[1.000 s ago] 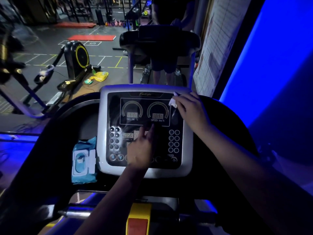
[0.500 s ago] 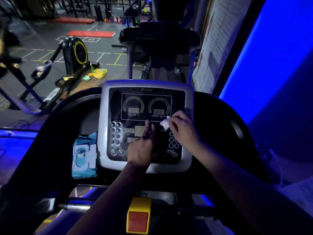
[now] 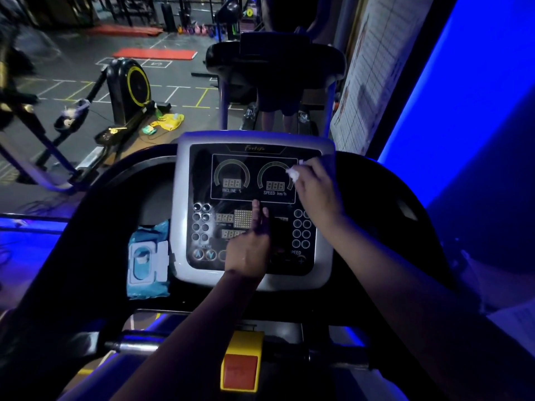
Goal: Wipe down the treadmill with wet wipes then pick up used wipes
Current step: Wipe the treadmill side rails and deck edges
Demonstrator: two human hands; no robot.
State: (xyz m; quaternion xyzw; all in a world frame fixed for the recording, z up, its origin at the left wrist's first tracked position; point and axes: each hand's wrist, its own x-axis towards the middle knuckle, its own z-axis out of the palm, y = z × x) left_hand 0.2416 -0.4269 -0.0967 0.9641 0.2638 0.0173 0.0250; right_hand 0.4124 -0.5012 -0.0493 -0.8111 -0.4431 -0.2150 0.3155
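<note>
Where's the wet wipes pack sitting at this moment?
In the head view, the wet wipes pack lies flap-up on the dark console, beside the left edge of the silver control panel, lower left of centre.

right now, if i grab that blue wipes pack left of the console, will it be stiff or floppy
The wipes pack probably sags when lifted: its blue film looks wrinkled. The white lid likely stiffens the middle. Lying flat beside the console, it seems unlikely to roll.

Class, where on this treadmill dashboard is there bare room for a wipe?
Free: the recess above the wipes pack; the dashboard right of the console. Crowded: the console face, under the left hand and right hand gripping a wipe.
</note>
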